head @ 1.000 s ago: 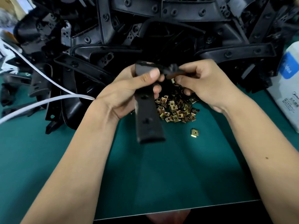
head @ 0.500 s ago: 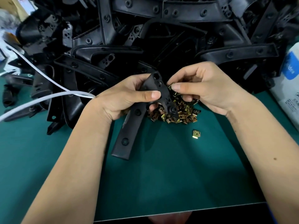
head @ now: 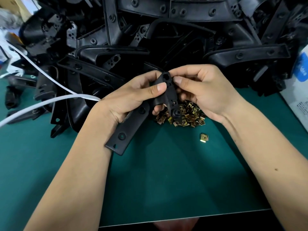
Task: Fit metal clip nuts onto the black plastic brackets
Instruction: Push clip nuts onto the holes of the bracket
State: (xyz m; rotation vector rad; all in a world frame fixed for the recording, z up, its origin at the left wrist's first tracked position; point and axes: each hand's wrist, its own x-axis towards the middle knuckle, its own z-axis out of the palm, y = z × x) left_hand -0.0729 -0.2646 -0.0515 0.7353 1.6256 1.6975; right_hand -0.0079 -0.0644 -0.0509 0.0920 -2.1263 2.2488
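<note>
- Head view: a black bracket (head: 133, 120), long and flat with round holes and a bent, perforated upper end, is held above the green mat (head: 166, 172), just in front of a heap of brass-coloured clip nuts (head: 185, 115).
- One loose nut (head: 204, 137) lies apart on the mat.
- The left hand (head: 126, 99) grips the bracket's bend, thumb across it.
- The right hand (head: 203, 90) pinches the bracket's upper end, fingers curled.
- A pile of brackets (head: 150, 39) fills the back.

The clip nut heap (head: 183, 114) lies on the mat (head: 166, 180) before the bracket pile (head: 166, 39), a stray nut (head: 204, 138) nearer.
</note>
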